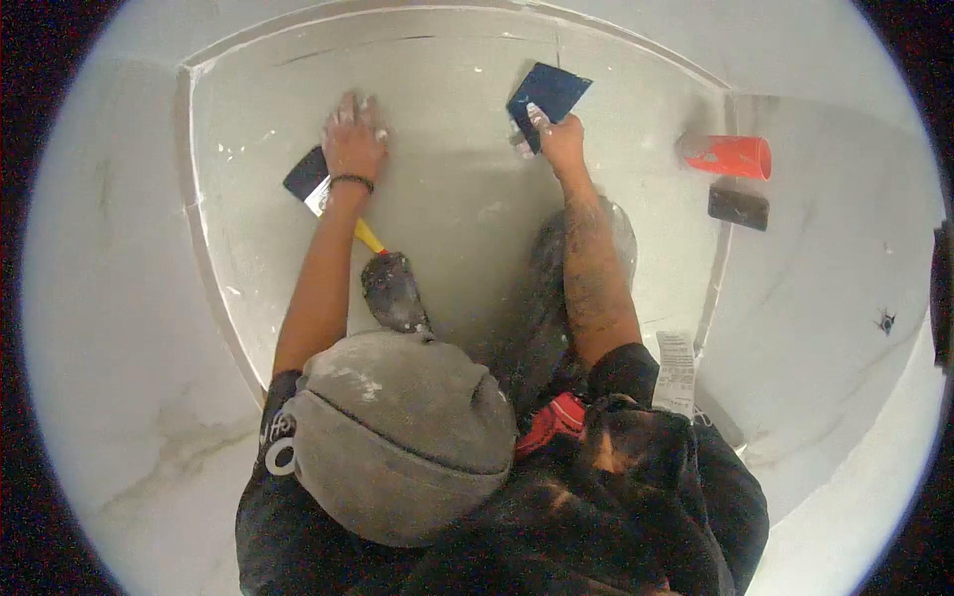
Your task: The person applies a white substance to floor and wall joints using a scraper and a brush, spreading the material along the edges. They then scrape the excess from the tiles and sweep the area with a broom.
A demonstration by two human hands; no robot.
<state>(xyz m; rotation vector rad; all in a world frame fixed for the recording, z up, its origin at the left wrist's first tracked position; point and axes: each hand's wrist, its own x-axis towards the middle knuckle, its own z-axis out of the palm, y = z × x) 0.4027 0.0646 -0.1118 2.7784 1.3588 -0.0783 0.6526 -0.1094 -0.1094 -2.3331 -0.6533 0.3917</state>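
Note:
My right hand grips a flat dark blue square pad, with the thumb on its face and the other fingers at its left edge. My left hand lies palm down on the pale floor panel, its fingers spread and dusted white. A dark beaded bracelet circles the left wrist. Under that wrist, partly hidden, lies a wide brush with dark bristles, a pale band and a yellow handle.
An orange-red cup lies on its side at right, beside a dark grey block. A printed paper strip is near my right elbow. A raised rim borders the panel; marbled tiles surround it.

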